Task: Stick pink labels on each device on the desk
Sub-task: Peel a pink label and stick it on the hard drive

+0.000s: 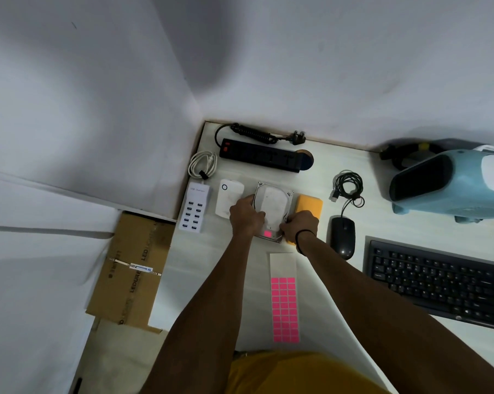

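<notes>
Held at both sides, the bare silver hard drive with its round platter cover (273,207) is steadied on the pale desk (211,260): the left hand (246,217) grips its left edge with curled fingers, and the right hand (298,226) is curled against its near right corner, though whether that grip pinches the casing or only presses on it cannot be told. A pink label (267,234) is already seen on the drive's near end, between the two hands.

Going from largest to smallest, the rest of the desk is taken up by a pale blue rounded appliance (450,183) at the far right, a black keyboard (439,282) nearer, a black power strip (261,156) at the back, a black mouse (342,237), a white multi-port USB charger (194,210), a white rounded box (227,200) just left of the drive and a yellow block (309,206) just right of it. No pink is visible on any of these, so most of the task appears to remain. The sheet of pink rectangular labels (285,308) lies near the desk's front edge, between the forearms.

Trouble is most likely from the label itself: a corner may lift if it is not rubbed flat. The sheet could also be swept off the desk by a forearm when the hands are drawn back, since it lies loose between them.
</notes>
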A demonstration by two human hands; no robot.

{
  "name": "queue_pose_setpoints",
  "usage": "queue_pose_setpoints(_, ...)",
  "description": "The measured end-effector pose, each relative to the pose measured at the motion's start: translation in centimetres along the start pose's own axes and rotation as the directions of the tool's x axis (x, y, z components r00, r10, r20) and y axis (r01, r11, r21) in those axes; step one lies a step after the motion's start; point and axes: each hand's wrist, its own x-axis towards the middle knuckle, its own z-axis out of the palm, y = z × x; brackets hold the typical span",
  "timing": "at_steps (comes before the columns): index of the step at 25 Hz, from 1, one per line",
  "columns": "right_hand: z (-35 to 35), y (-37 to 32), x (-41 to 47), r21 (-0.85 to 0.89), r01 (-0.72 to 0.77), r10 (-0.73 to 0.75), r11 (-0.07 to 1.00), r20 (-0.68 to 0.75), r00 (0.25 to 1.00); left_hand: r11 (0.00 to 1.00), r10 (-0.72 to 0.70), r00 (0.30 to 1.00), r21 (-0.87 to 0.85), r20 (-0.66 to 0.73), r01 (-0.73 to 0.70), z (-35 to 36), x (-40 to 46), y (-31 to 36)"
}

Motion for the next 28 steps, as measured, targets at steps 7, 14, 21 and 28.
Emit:
queue_pose_setpoints(7,1.3,-0.9,1.2,0.057,-0.032,0.039,0.998,-0.125,0.991,0.995,-0.074,0.99,0.065,-0.123,0.082,0.7,0.2,0.8)
queue_pose_setpoints(14,-0.9,-0.7,-1.1,0.007,0.099,-0.099,0.995,0.036,0.994,0.992,-0.071,0.997,0.102,-0.029,0.074,0.4,0.0,0.1)
queue_pose_setpoints(21,-3.0,3.0,-5.4,0.15,0.269,-0.277,0.951,0.032,0.96,0.99,0.135,0.99,0.044,0.041,-0.137,0.8,-6.6,-0.7)
queue_pose_setpoints(28,-1.5,11.5,-8.5,0.114,0.037,-0.044,0.993,0.058,0.997,0.912,0.168,0.934,0.31,0.315,-0.268,4.6,-13.5,-7.5)
